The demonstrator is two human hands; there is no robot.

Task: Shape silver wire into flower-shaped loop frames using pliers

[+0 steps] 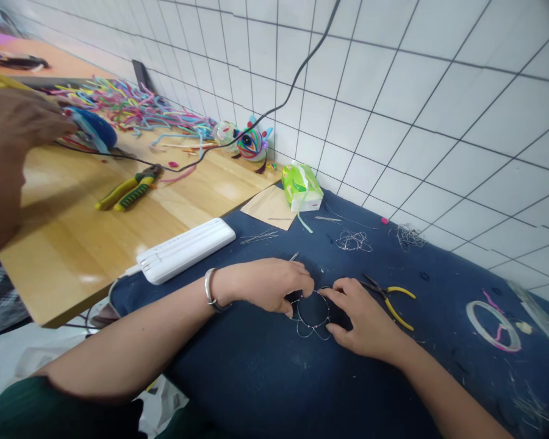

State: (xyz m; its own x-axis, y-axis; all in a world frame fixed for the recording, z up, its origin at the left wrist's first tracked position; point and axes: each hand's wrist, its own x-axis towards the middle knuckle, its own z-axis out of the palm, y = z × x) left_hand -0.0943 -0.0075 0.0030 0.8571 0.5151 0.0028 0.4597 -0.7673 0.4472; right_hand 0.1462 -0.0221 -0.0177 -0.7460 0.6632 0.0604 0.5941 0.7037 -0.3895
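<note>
A thin wire ring with wire loops [313,327] around it, like petals, lies on the dark blue cloth, with small pink dots where the wires meet. My left hand [268,283], with a silver bangle at its wrist, pinches the ring's left side between thumb and fingertips. On the opposite side, my right hand [359,317] holds the edge between its thumb and bent fingers. Just beyond my right hand rest yellow-handled pliers [391,294], jaws parted. A tangled wire piece [354,240] sits farther back on the cloth.
At left, a co-worker's hand [22,125] holds a blue object over the wooden table [196,183]. Nearby are green-yellow cutters [130,189] and colourful pipe cleaners [119,103]. A white power bank [187,249], tissue pack [304,189] and tape-like ring [493,326] surround my work area.
</note>
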